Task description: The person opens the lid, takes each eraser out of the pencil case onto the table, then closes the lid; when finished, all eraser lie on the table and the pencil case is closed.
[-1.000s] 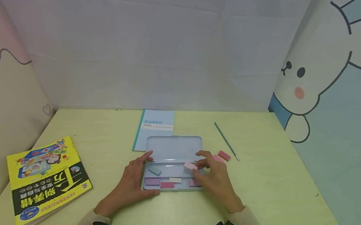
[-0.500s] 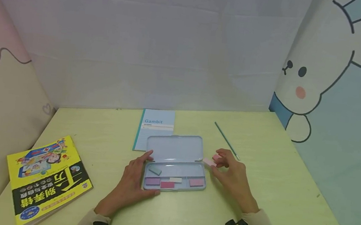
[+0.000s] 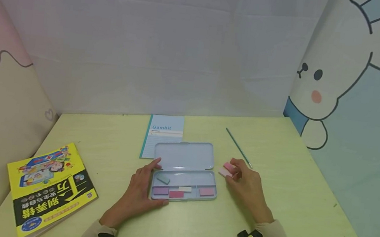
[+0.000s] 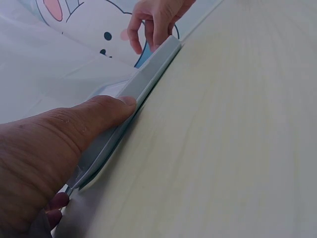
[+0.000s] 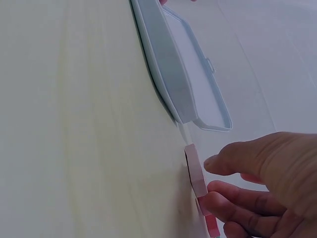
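Note:
An open light-blue pencil case lies on the table. My left hand holds its left end, the thumb on the front edge and the fingers round the back left corner. Inside sit a green eraser, a purple one, a dark pink one, a white one and a light purple-pink one. To the case's right, my right hand is at a pale pink eraser beside a pink eraser. In the right wrist view its thumb stands apart from the pale pink eraser.
A notebook marked "Gambit" lies behind the case, partly covered by its lid. A green pencil lies behind my right hand. At the table's left is a thick yellow and black book. Cloth walls stand round the table.
My right hand has carried the pale pink eraser out of the case to the right and set it down beside the pink one. My left hand has stayed on the case.

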Tool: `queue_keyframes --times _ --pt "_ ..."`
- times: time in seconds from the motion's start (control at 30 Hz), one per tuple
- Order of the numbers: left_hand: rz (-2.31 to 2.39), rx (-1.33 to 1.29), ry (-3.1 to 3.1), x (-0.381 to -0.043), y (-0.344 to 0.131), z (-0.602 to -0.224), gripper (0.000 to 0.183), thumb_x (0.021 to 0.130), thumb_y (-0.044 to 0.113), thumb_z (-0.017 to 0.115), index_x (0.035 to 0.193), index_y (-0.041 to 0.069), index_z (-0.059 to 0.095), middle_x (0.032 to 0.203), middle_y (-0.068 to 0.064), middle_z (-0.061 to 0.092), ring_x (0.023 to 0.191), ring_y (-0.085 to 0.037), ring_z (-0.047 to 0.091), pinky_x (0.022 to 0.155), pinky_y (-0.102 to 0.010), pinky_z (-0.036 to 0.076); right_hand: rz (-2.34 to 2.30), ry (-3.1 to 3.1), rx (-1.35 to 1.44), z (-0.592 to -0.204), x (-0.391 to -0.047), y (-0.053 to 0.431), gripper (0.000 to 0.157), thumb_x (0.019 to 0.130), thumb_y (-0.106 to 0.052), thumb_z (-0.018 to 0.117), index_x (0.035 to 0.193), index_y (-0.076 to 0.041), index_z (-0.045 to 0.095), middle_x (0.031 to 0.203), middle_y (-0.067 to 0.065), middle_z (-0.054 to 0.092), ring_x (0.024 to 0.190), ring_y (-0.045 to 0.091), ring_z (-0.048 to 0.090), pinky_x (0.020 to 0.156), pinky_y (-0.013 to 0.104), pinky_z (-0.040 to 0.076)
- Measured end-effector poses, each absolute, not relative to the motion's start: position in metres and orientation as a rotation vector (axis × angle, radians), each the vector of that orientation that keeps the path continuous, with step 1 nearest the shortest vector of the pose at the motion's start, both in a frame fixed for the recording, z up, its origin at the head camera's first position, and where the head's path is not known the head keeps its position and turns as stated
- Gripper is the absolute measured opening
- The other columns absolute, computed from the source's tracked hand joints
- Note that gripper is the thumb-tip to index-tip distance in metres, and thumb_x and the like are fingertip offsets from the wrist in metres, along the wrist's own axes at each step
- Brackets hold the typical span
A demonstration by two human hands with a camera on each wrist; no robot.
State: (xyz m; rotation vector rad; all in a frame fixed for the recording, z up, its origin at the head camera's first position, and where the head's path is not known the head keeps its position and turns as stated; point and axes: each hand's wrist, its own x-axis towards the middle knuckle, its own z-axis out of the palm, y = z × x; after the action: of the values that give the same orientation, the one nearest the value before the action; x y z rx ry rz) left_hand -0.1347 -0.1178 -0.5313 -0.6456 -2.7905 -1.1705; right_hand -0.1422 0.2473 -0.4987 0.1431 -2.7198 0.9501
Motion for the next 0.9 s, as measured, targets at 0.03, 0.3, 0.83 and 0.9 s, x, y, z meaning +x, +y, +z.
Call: queue_keyframes --times 0.03,0.3,0.83,0.9 --pt "-1.175 -0.645 -2.792 -0.135 -0.118 -0.531 0.13 0.068 0.038 0.101 0.171 0.023 0.023 0.154 0.0 0.051 0.141 -0.03 0.046 0.117 -0.055 0.033 0.955 -2.716 0.145 -0.499 -0.142 0.247 0.046 0.087 -0.001 0.084 0.13 -0.004 0.067 0.098 0.011 0.082 0.079 0.017 0.073 0.075 0.032 0.057" --pt "-1.167 -0.638 -2.811 -0.135 -0.118 -0.532 0.13 0.07 0.04 0.101 0.171 0.026 0.021 0.155 0.001 0.05 0.143 -0.029 0.045 0.118 -0.056 0.033 1.021 -2.605 0.241 -0.497 -0.142 0.244 0.038 0.086 -0.004 0.087 0.121 -0.006 0.071 0.093 0.005 0.081 0.078 0.017 0.074 0.073 0.034 0.06" --pt "-1.169 -0.637 -2.815 -0.135 -0.118 -0.532 0.131 0.07 0.039 0.101 0.171 0.028 0.019 0.156 -0.001 0.05 0.143 -0.031 0.045 0.121 -0.058 0.031 1.263 -2.661 0.701 -0.491 -0.134 0.224 0.017 0.091 -0.001 0.08 0.106 -0.01 0.08 0.097 -0.002 0.081 0.082 0.001 0.067 0.074 0.025 0.058" --pt "-1.161 -0.638 -2.811 -0.134 -0.118 -0.532 0.131 0.07 0.038 0.101 0.171 0.028 0.019 0.155 -0.001 0.05 0.142 -0.031 0.045 0.12 -0.058 0.032 1.287 -2.701 0.72 -0.49 -0.133 0.224 0.016 0.092 -0.005 0.08 0.106 -0.012 0.08 0.096 -0.002 0.081 0.082 -0.001 0.066 0.074 0.024 0.057"
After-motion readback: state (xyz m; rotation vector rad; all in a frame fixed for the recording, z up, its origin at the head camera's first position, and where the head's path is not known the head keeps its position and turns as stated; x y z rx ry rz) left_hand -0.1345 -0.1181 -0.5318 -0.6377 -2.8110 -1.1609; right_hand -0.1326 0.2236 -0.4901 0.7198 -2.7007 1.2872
